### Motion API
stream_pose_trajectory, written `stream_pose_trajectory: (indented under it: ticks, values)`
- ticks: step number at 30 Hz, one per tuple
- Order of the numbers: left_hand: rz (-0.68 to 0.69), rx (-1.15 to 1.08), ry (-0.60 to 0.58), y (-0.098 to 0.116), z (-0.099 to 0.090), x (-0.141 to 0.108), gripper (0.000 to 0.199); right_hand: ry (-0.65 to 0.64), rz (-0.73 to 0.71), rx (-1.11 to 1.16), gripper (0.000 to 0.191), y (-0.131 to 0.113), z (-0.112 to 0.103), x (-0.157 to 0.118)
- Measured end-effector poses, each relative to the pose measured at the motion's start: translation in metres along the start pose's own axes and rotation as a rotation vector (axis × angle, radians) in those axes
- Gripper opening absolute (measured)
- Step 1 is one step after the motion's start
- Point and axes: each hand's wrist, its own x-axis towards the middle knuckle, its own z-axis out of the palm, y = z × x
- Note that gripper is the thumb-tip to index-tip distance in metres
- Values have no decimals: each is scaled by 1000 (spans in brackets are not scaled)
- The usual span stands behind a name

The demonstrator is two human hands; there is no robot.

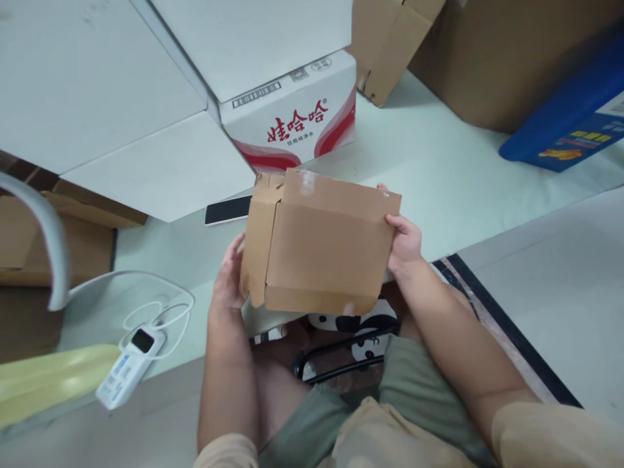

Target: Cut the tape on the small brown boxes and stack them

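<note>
A brown cardboard box (331,250), flattened or only partly folded, is held up over the table's front edge and my lap. My right hand (405,244) grips its right edge, the thumb on the near face and the other fingers mostly hidden behind. At the left side, my left hand (229,276) curls around the folded side flap, its fingertips partly out of sight behind the cardboard. Whitish torn patches mark the box's top and bottom edges. Just behind its left corner lies a dark phone (227,210), partly covered by the box.
Behind stands a white and red carton (292,123) beside large white panels (121,84). A blue container (560,117) and more cardboard boxes (390,45) are at the right rear. At left lie a white device (130,370) with a cable and a yellow object (58,380).
</note>
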Motion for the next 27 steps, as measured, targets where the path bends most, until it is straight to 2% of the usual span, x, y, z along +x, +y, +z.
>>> stream_pose_trajectory:
  ticks: [4,6,11,15,18,21,22,24,27]
  values:
    - [-195,33,-16,-7,5,-11,80,-36,94,-114,67,7,-5,2]
    - [-232,44,-24,-9,6,-12,83,-29,138,-182,60,10,-10,6]
    - [-209,68,-126,-5,5,-7,103,10,150,-305,54,9,-21,11]
    - [-89,68,-220,0,3,-5,117,23,190,-371,53,6,-22,6]
    - [-49,83,-217,-1,-4,-1,123,8,207,-406,53,9,-20,4]
    - [-32,206,-165,-2,-14,2,128,8,241,-456,50,14,-18,4]
    - [-7,276,-146,-1,-18,3,125,12,250,-475,49,16,-17,3]
    - [37,440,-165,1,-24,4,108,2,263,-500,47,20,-16,3]
    - [-54,569,-305,5,-27,4,83,-40,280,-485,47,22,-12,0]
